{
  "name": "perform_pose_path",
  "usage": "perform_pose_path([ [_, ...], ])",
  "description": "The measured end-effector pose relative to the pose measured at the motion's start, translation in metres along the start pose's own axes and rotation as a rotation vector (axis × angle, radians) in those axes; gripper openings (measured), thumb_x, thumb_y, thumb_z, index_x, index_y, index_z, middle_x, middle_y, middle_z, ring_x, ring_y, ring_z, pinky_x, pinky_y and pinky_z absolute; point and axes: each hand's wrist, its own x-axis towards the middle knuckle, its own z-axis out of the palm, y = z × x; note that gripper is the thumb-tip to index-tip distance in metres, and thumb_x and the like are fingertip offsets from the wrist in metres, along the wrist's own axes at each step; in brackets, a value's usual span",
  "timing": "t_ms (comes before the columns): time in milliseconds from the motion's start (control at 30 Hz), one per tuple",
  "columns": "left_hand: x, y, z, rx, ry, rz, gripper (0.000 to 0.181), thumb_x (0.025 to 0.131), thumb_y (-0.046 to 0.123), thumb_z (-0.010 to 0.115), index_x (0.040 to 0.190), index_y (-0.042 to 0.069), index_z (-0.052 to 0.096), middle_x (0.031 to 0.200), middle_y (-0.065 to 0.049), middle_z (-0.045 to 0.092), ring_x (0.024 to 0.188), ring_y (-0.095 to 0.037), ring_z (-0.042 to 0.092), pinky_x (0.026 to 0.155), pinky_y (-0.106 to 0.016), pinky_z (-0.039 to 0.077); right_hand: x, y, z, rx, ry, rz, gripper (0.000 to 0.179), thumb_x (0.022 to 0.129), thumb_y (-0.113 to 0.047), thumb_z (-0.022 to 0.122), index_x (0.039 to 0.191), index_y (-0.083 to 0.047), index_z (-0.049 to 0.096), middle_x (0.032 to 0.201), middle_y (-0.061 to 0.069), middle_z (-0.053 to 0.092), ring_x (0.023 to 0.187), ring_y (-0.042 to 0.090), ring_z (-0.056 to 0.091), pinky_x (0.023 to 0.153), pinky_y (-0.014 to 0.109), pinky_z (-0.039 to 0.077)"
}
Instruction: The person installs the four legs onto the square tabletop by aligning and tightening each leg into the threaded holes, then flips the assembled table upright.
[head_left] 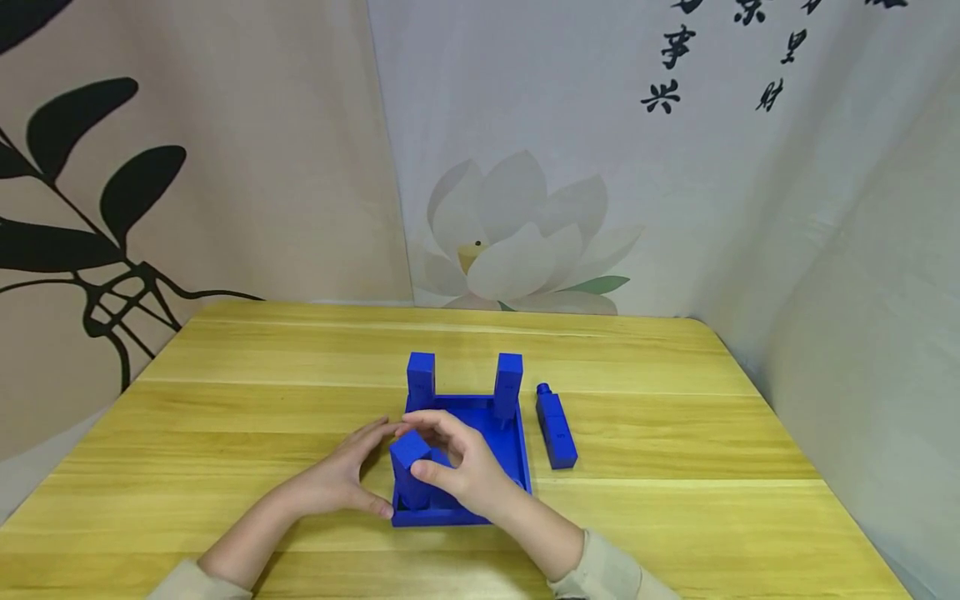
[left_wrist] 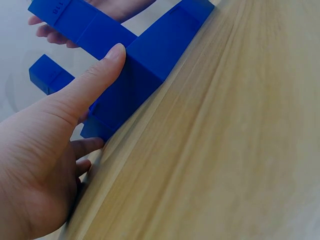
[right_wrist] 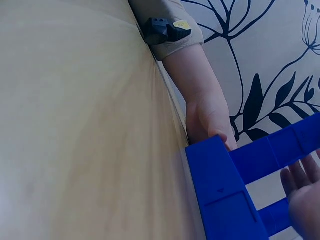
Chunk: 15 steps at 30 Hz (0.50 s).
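Observation:
A shallow blue square tray (head_left: 487,467) lies on the table. Blue square posts stand at its back left (head_left: 422,375), back right (head_left: 508,383) and front left. My right hand (head_left: 468,467) reaches over the tray and holds the upper part of the front-left post (head_left: 412,483), thumb on the near side and fingers behind it. Small marks show on this post in the left wrist view. My left hand (head_left: 337,479) lies along the tray's left side, its thumb (left_wrist: 112,57) touching the front corner by the post's foot and its fingertips low at the far end.
Right of the tray, a loose blue post (head_left: 557,429) with a round knob at one end lies on its side. The wooden table (head_left: 660,517) extends around the tray. Printed cloth walls (head_left: 300,167) stand behind and at both sides.

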Motion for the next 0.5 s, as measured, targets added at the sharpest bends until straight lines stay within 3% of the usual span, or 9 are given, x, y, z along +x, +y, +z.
perform_pose_path([
  [233, 0.0004, 0.0000, 0.0001, -0.003, 0.001, -0.007, 0.109, 0.061, 0.045, 0.088, 0.149, 0.011, 0.031, 0.153, -0.029, 0.013, 0.137, -0.051, 0.010, 0.098, -0.074, 0.015, 0.0010, -0.0004, -0.0040, 0.037, -0.040, -0.047, 0.045, 0.101, -0.022, 0.052, 0.130, 0.011, 0.045, 0.121, 0.028, 0.054, 0.118, 0.029, 0.052, 0.102, 0.042, 0.040],
  [500, 0.0004, 0.0008, 0.0006, -0.020, 0.000, 0.004, 0.105, 0.061, 0.045, 0.088, 0.146, 0.013, 0.035, 0.153, -0.028, 0.014, 0.137, -0.050, 0.011, 0.099, -0.073, 0.017, -0.0009, -0.0020, -0.0043, 0.018, -0.016, 0.024, 0.041, 0.099, -0.021, 0.054, 0.124, 0.011, 0.051, 0.120, 0.028, 0.055, 0.118, 0.023, 0.052, 0.101, 0.039, 0.042],
])
